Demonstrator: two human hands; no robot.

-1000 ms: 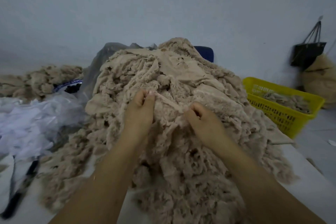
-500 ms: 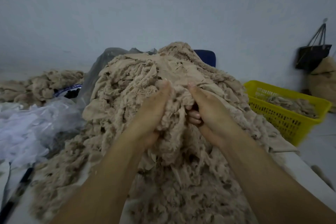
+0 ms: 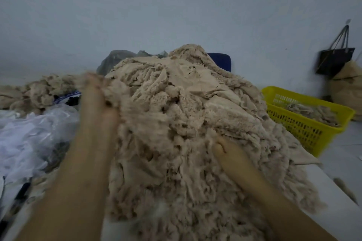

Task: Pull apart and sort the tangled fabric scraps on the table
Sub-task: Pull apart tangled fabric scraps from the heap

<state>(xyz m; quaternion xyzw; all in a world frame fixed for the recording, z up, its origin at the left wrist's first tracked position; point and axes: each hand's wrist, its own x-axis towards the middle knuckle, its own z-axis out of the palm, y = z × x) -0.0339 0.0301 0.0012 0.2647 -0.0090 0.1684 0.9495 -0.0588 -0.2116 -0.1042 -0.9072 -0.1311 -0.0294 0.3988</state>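
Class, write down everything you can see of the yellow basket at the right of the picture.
The yellow basket looks like moulded plastic: rectangular, with a solid rim and walls pierced by rows of small slots. It stands upright and open-topped, to the right of the beige scrap pile. A shallow layer of similar beige scraps lies inside. Its lower left part is hidden behind the pile.

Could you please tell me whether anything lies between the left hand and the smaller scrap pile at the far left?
Nothing blocks it at hand height. The left hand is raised beside the main pile; below the gap to the smaller scrap pile lie a blue-and-white item and a clear plastic bag.
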